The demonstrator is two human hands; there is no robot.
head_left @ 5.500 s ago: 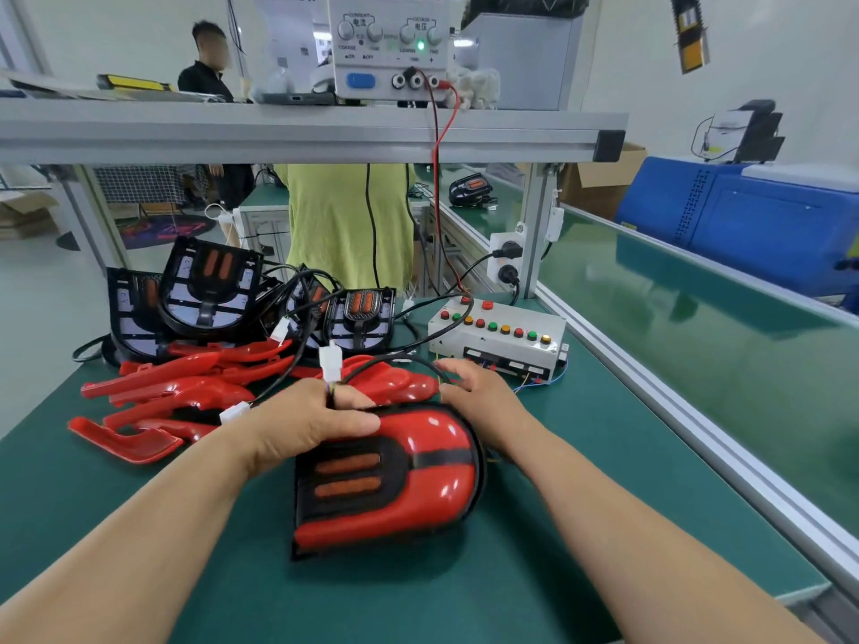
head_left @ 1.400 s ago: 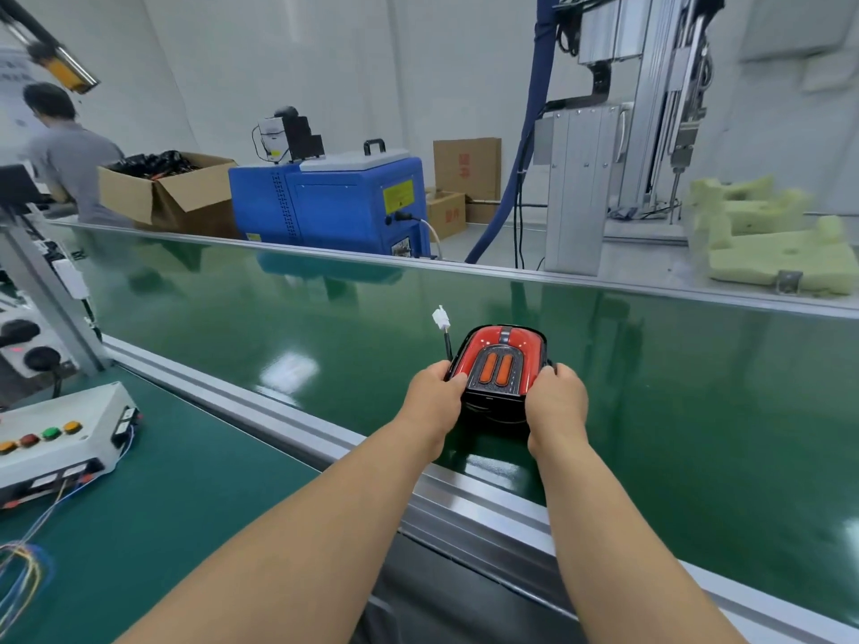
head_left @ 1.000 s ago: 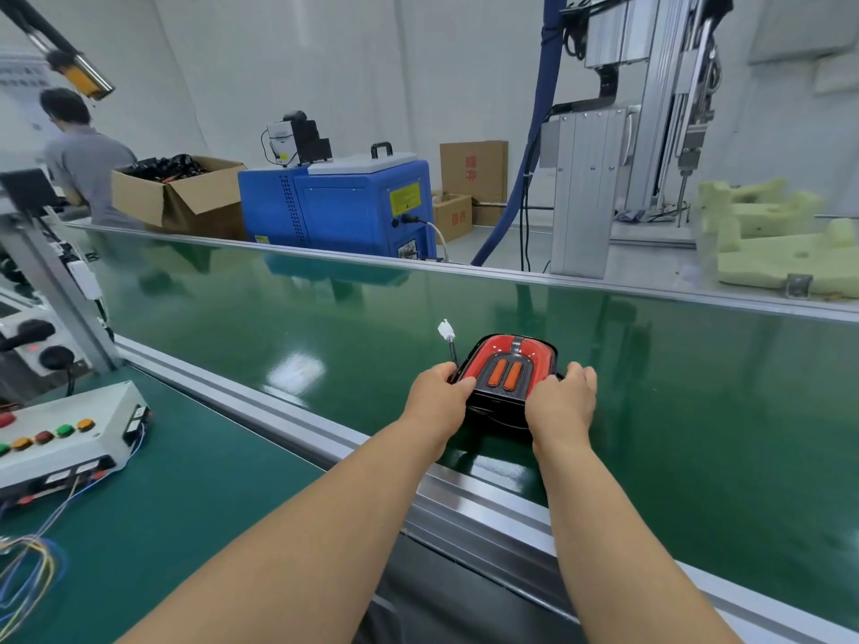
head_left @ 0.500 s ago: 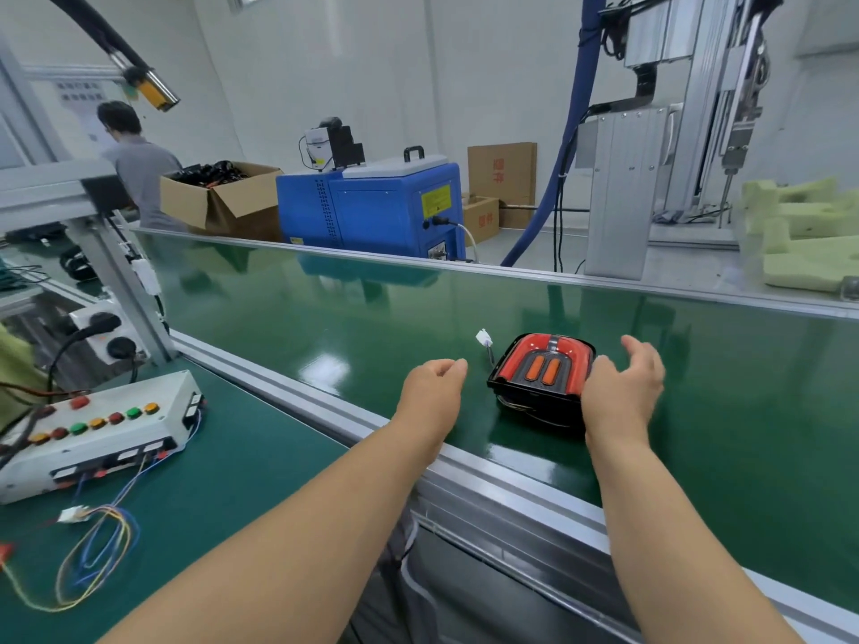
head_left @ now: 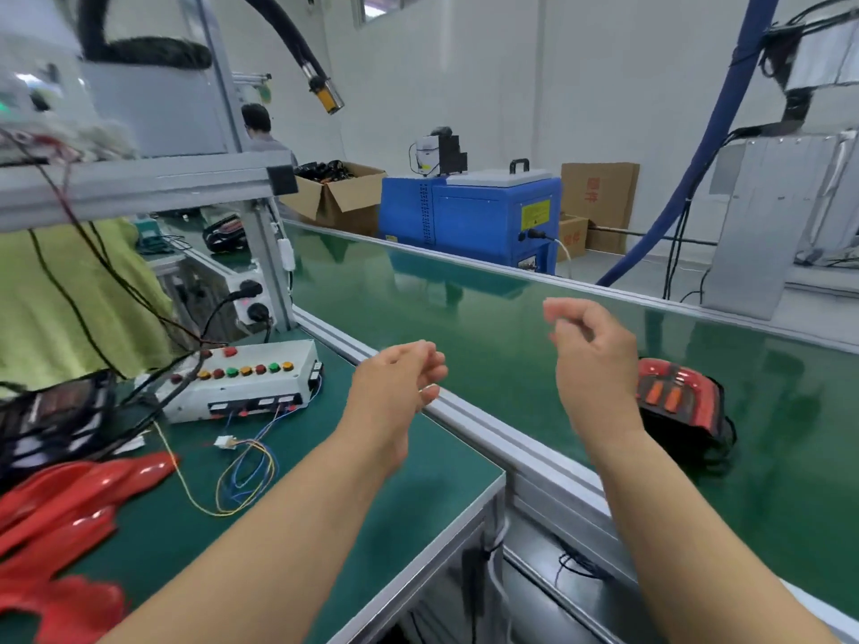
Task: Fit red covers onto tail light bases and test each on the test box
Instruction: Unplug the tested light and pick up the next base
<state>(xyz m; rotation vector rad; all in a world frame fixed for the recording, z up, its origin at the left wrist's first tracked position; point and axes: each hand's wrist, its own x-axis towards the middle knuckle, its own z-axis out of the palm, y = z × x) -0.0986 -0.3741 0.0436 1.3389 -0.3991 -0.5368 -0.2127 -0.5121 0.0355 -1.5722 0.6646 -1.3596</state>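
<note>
The assembled tail light (head_left: 676, 402), red cover on a black base, lies on the green conveyor belt (head_left: 488, 332) at the right, partly behind my right forearm. My right hand (head_left: 592, 355) hovers over the belt with loosely curled fingers, holding nothing. My left hand (head_left: 399, 378) hangs empty above the bench's right edge, fingers relaxed. The white test box (head_left: 241, 383) with coloured buttons sits on the bench, its loose wires and white connector (head_left: 226, 442) trailing in front. Loose red covers (head_left: 69, 495) lie at the left, with black bases (head_left: 51, 411) behind them.
An aluminium rail (head_left: 488, 420) divides the bench from the belt. A frame post (head_left: 272, 267) with a power strip stands behind the test box. A person in a yellow-green top (head_left: 69, 299) stands opposite. A blue machine (head_left: 469, 216) and cardboard boxes lie beyond the belt.
Both hands let go of the tail light on the belt and pulled back left toward the bench. My view turned left, bringing the test box and red covers back in.
</note>
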